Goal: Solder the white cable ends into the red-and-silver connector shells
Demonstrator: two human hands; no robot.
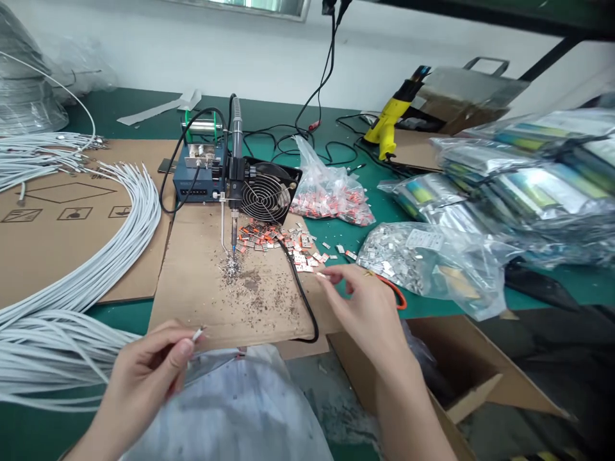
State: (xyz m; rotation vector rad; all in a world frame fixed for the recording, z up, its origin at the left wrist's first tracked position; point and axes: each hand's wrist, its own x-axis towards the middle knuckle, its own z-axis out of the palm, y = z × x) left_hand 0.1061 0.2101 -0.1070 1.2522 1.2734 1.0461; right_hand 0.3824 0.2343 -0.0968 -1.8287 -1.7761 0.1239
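Observation:
My left hand [161,365] pinches a white cable [197,334] just behind its end, low over the front edge of the brown cardboard [211,320]. At the right side of the cardboard, thumb and forefinger of my right hand [358,301] close on a small pale connector [323,275]. Just behind those fingertips lies a scatter of small metal connectors [302,250], some with orange parts. The soldering iron [235,166] hangs tip down in a stand, above solder crumbs [231,267] on the cardboard.
Bundled white cables [120,250] curve along the left. Behind the iron stand a blue solder feeder [199,176] and a black fan [266,192]. Bags of connectors [331,198] and metal parts [398,256] lie to the right. A yellow heat gun [391,118] rests farther back; an open carton [456,365] sits front right.

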